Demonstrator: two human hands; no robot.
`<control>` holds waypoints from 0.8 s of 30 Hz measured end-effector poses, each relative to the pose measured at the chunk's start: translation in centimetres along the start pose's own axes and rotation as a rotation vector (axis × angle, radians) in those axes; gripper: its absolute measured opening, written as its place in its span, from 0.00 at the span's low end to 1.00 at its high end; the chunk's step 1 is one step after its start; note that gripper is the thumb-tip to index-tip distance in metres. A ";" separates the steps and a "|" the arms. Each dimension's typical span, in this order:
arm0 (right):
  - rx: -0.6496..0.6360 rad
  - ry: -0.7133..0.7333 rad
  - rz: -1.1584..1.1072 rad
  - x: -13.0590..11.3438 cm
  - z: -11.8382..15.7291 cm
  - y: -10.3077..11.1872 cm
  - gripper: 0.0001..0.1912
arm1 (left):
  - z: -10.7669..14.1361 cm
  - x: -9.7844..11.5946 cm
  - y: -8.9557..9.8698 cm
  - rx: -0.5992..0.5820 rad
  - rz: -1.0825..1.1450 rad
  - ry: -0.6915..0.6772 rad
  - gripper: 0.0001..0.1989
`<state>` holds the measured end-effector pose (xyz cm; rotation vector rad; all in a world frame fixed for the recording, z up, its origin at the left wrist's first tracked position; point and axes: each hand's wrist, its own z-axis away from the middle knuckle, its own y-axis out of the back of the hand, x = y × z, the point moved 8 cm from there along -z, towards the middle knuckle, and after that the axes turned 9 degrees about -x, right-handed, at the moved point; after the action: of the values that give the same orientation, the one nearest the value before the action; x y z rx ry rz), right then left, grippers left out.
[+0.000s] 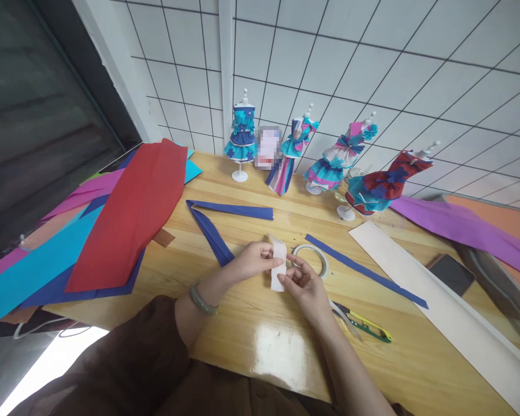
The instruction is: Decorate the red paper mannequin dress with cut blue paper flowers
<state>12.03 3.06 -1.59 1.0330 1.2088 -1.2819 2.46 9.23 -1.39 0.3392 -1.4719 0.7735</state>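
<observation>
A short strip of white paper (279, 251) is held upright between my two hands, above the wooden table. My left hand (253, 260) pinches its left side, thumb in front and fingers behind. Lower on the right edge, my right hand (304, 284) grips the same strip between thumb and fingers. Just behind the right hand lies a roll of tape (323, 257), partly covered by the fingers. To the left, a folded dark blue paper strip (210, 231) runs behind my left wrist.
Small dress forms (239, 151) in colourful paper stand along the tiled wall. Stacked coloured sheets, with a red one (134, 219) on top, cover the left side. A yellow-green utility knife (368, 327), a blue strip (364, 269), a long white sheet (442, 312) and a phone (452, 274) lie rightward.
</observation>
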 end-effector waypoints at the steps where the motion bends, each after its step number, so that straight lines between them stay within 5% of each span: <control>1: 0.000 -0.002 0.006 0.0 0.0 0.0 0.28 | 0.0 0.0 0.2 0.012 -0.005 -0.013 0.15; 14: 0.026 0.123 0.056 -0.6 0.3 0.0 0.25 | 0.0 0.1 -0.2 -0.034 -0.039 0.000 0.16; 24: 0.013 0.327 0.530 -2.8 0.9 -0.3 0.14 | 0.2 -0.3 -0.4 -0.040 0.013 0.090 0.18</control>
<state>11.99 2.49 1.28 1.4934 1.0606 -0.7255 2.62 8.75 -1.53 0.2620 -1.4043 0.7591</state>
